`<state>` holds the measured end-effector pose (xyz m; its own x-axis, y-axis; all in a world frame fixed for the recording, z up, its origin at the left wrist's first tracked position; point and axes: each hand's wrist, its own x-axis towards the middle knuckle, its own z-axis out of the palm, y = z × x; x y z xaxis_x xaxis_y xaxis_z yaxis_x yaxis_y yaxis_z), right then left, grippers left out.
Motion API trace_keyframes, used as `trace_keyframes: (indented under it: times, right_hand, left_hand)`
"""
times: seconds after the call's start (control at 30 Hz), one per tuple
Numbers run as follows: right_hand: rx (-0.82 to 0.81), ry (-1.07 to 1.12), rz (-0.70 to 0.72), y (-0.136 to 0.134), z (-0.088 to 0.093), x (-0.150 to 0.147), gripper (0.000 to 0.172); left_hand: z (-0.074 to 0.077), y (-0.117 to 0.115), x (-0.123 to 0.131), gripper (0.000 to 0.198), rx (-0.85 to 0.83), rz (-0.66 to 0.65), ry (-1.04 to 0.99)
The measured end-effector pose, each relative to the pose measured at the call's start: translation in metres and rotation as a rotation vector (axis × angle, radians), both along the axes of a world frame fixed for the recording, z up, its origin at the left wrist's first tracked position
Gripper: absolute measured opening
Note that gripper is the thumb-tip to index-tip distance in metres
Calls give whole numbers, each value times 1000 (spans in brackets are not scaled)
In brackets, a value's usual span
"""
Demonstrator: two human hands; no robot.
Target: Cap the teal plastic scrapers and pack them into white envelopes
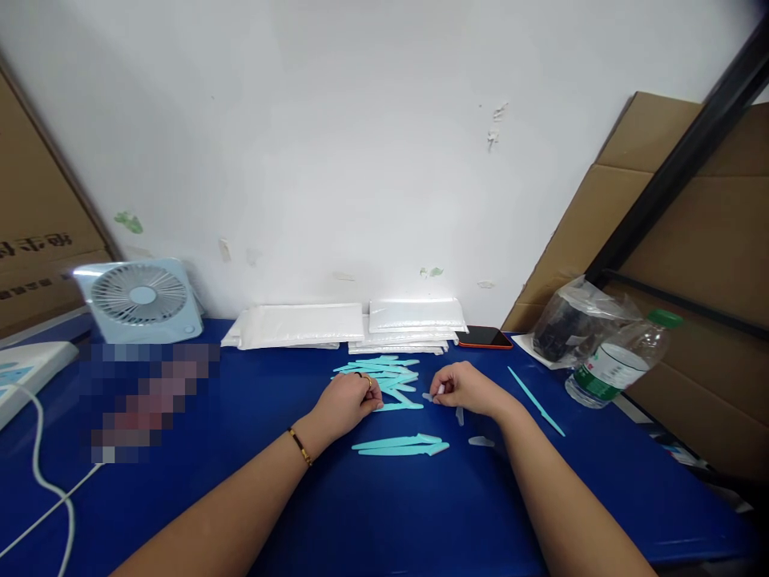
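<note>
The wall is softly and brightly lit; the blue table is rendered darker. Glare is caught on the fan at left. The frame's edges are stretched by lens distortion, and a lower-left patch is pixelated.

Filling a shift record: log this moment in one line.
left hand: pinching turquoise stick | right hand: at translucent piece | beyond: turquoise pile, white packets

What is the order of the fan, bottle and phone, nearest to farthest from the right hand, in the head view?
From the right hand:
1. Phone: just beyond the hand.
2. Bottle: off to the right.
3. Fan: far over to the left.
</note>
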<state>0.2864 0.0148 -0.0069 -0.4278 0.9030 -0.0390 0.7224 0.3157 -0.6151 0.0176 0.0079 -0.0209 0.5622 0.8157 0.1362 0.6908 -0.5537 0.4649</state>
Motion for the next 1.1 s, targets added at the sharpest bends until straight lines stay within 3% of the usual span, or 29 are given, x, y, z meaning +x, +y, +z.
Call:
trace_keyframes:
  times: [0.23, 0.57, 0.87, 1.1]
  right_hand:
    - [-51, 15, 35, -5, 0, -9, 13]
    - [120, 4, 71, -4, -3, -22, 14]
    - [-4, 10, 78, -7, 0, -17, 12]
    - [62, -5, 90, -7, 1, -23, 9]
  left_hand:
    - [0, -2, 5, 16, 3, 12, 22]
    - [-5, 0, 17, 15, 80, 23, 18]
    - [4, -12, 14, 13, 90, 18, 37]
    - [1, -6, 19, 12, 33, 44, -9]
